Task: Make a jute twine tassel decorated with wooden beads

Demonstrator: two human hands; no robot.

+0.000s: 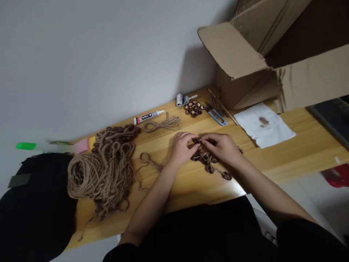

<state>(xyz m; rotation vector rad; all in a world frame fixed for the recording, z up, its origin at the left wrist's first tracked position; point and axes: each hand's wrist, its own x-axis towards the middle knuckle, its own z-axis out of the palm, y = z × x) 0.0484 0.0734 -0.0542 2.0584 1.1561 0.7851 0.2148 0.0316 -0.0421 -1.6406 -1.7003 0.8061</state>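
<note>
My left hand (185,145) pinches a small dark brown nutshell half (196,141) between thumb and fingers. Opposite it, my right hand (221,146) has thumb and forefinger closed at the shell's edge, on what looks like a thin twine end; the fingers partly hide it. Below both hands, several more shells (209,168) hang together on twine and rest on the wooden table (185,189). A looped piece of twine (148,160) lies left of my left forearm. Beyond my hands is a small pile of loose shells (194,108).
At left sit a ball of twine (81,176) and a heap of knotted cords (116,174). Along the wall lie a glue tube (148,116), a twine bundle (163,124) and blue thread snips (216,114). A stained white tissue (264,125) lies before an open cardboard box (245,87).
</note>
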